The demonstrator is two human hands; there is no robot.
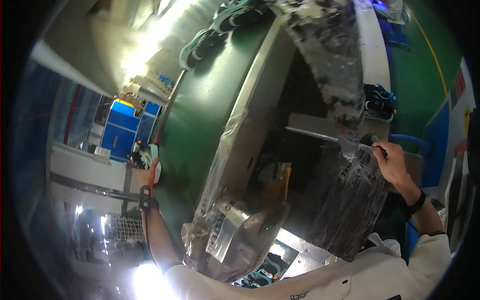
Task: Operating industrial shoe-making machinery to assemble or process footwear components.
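Observation:
At the far left, my left hand (146,175) is closed on a black and white sneaker (154,159), over the left edge of the green conveyor belt (192,130). Its fingers are partly hidden behind the shoe. My right hand (391,162) is at the right, fingers curled round a small dark object (370,138) with a rounded end. That object's kind is not clear. Just below it stands a dark box-like panel wrapped in clear plastic (345,200).
More sneakers (197,48) sit at the belt's far end. A pair of dark shoes (379,102) rests on a white ledge (372,45). A plastic-wrapped duct (325,45) hangs in the middle. Near me are a wrapped machine (240,240) and several shoes (260,277) below.

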